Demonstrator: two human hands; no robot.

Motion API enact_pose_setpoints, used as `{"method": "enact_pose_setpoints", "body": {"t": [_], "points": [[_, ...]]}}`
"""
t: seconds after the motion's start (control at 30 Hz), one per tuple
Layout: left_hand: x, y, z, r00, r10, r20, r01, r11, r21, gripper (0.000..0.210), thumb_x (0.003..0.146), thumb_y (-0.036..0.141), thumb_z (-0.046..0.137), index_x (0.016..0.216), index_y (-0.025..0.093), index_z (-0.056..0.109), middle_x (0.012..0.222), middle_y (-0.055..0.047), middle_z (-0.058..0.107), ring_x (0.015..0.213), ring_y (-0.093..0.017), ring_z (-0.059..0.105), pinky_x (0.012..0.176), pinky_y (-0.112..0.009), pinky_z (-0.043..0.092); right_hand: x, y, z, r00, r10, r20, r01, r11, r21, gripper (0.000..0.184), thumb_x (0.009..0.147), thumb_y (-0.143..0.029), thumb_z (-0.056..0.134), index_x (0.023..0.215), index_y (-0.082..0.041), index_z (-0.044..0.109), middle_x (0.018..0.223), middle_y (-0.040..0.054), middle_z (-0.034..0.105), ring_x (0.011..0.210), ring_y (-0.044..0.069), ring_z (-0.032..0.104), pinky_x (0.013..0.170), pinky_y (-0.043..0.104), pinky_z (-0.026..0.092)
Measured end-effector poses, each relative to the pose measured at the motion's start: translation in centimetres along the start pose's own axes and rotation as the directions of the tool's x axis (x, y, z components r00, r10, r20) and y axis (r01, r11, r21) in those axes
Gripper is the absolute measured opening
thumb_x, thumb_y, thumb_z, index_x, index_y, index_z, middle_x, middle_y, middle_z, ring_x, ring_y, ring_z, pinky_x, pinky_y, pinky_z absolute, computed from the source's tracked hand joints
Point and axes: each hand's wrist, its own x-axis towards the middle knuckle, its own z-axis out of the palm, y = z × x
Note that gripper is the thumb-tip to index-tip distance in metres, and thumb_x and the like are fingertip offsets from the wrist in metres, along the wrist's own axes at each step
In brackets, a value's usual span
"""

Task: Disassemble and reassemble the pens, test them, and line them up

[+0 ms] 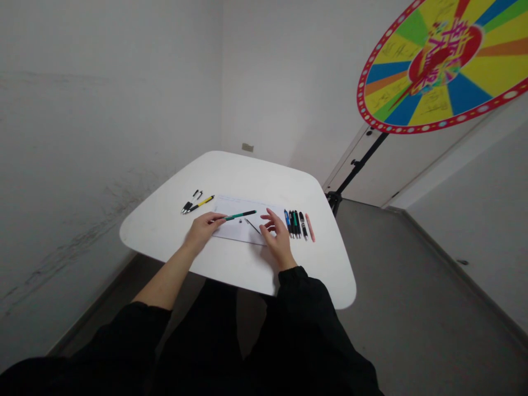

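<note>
My left hand (203,230) pinches one end of a green pen (240,215) with a black grip, holding it level above a sheet of paper (235,233). Across from it, my right hand (275,235) hovers over the paper's right part with fingers apart and nothing visible in them. Just left of my right fingers lies a thin dark refill (252,226) on the paper. A tiny dark piece (240,221) sits beside it, too small to name.
On the white table (256,173), several pens (295,224) stand in a row at the right, with a pink pen (310,227) at the end. A yellow pen (202,203) and black-and-clear pens (190,202) lie at the left. A colourful wheel (445,60) stands behind, right.
</note>
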Motion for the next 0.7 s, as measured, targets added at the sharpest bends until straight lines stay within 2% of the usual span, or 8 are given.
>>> {"method": "enact_pose_setpoints", "body": {"t": [0.1,0.27,0.57,0.7], "points": [[0.0,0.0,0.0,1.000,-0.006,-0.003,0.006,1.000,-0.010,0.028,0.086,0.047,0.073,0.099,0.025,0.082,0.099,-0.005,0.078,0.089,-0.022,0.068,0.081,-0.035,0.055,-0.2,0.0,0.2,0.994,-0.070,0.090,0.075,0.996,-0.054,0.060,0.094,-0.038,0.060,0.153,-0.027,0.050,0.126,0.0096,0.065,0.087,0.018,0.062,0.082,0.036,0.058],[-0.1,0.2,0.0,1.000,-0.001,0.006,0.001,1.000,-0.013,0.030,0.085,0.048,0.072,0.099,0.024,0.082,0.101,-0.006,0.078,0.092,-0.023,0.068,0.083,-0.036,0.054,-0.3,0.6,0.4,0.980,-0.101,0.171,0.118,0.989,-0.092,0.057,0.095,-0.034,0.059,0.152,-0.029,0.052,0.123,0.0086,0.059,0.089,0.018,0.059,0.083,0.035,0.056],[-0.1,0.7,0.0,1.000,-0.021,0.018,0.021,1.000,-0.017,0.032,0.082,0.050,0.071,0.097,0.024,0.082,0.102,-0.006,0.079,0.096,-0.025,0.067,0.086,-0.038,0.053,-0.3,1.1,0.6,0.977,-0.166,0.133,0.170,0.985,-0.021,0.059,0.094,-0.028,0.062,0.152,-0.034,0.051,0.119,0.0061,0.059,0.083,0.017,0.056,0.078,0.036,0.055],[-0.1,0.7,0.0,1.000,-0.023,0.013,0.023,1.000,-0.020,0.031,0.082,0.048,0.071,0.098,0.024,0.082,0.101,-0.006,0.079,0.094,-0.025,0.067,0.086,-0.038,0.053,-0.2,1.0,0.4,0.990,-0.134,0.044,0.137,0.989,-0.060,0.054,0.095,-0.029,0.060,0.148,-0.030,0.054,0.112,0.0054,0.061,0.078,0.017,0.055,0.076,0.036,0.054]]}}
